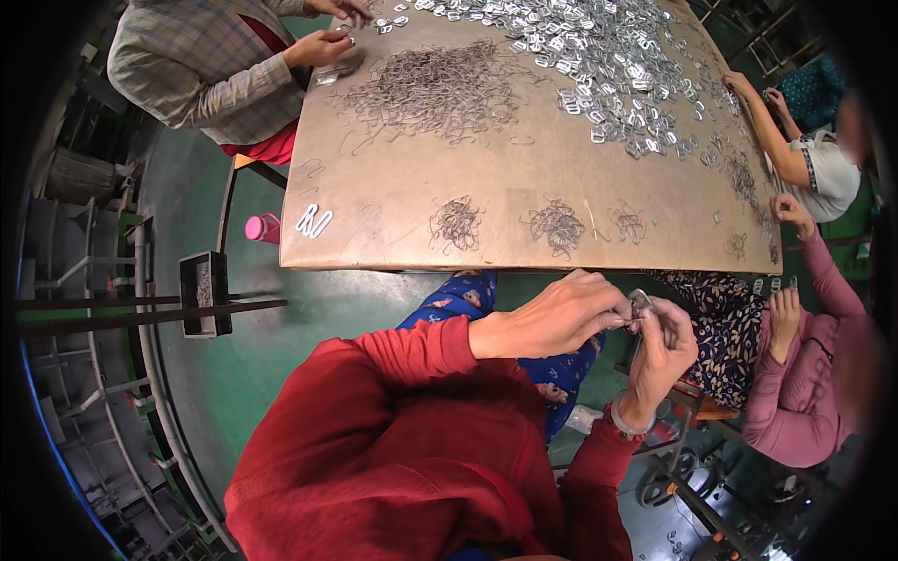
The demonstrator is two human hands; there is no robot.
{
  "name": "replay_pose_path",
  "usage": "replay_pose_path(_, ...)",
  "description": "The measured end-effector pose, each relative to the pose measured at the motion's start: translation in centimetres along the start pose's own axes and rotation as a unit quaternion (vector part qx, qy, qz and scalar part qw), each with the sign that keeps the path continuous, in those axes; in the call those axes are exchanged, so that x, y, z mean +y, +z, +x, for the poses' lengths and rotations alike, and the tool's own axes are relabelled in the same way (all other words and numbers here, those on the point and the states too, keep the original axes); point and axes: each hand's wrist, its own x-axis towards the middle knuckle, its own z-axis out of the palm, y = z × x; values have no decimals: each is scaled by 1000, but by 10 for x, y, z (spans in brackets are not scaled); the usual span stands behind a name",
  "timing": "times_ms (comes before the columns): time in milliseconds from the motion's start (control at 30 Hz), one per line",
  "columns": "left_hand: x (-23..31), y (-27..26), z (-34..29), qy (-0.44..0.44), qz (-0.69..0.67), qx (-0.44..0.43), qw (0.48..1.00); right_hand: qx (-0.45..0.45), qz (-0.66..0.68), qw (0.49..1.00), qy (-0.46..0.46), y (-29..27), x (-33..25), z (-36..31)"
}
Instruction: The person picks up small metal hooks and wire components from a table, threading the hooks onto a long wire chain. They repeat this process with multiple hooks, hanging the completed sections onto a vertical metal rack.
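Note:
Above my lap, just off the table's near edge, my hands meet fingertip to fingertip. My right hand is closed on a small silvery metal buckle, partly covered by the fingers. My left hand pinches at the buckle's side; whatever its fingertips grip is too small and covered to name. On the table nearest my hands lie small heaps of thin bent wire pieces: one heap in the middle, another to its left and a sparse one to its right.
Farther back are a big wire pile and a wide spread of metal buckles. Several flat buckles lie at the near left corner. A pink bottle and black crate are left. Co-workers sit left and right.

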Motion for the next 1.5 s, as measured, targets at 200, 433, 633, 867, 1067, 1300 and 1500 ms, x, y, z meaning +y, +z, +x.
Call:
replay_pose_path(200, 10, 4, 1, 24, 11, 24, 999, 7, 64, 997, -32, -4, 1, -11)
replay_pose_path(433, 1, -4, -7, -2, 50, 43, 998, 20, 124, 992, 13, 8, 13, -15)
replay_pose_path(633, -17, -7, -17, -18, 100, 22, 995, 51, 124, 991, 21, 18, 24, -18)
replay_pose_path(867, -48, -80, -16, -66, 201, 68, 975, 30, 121, 992, -2, 28, 21, -18)
replay_pose_path(1067, -141, -223, -4, -124, 503, 18, 855, 20, 115, 993, 6, 26, 16, -15)
replay_pose_path(1300, -154, -240, 12, -62, 551, -127, 823, 6, 105, 994, -31, 22, 5, -21)
replay_pose_path(1500, -161, -239, 9, -40, 604, -180, 776, 7, 110, 993, -36, 15, -3, -36)
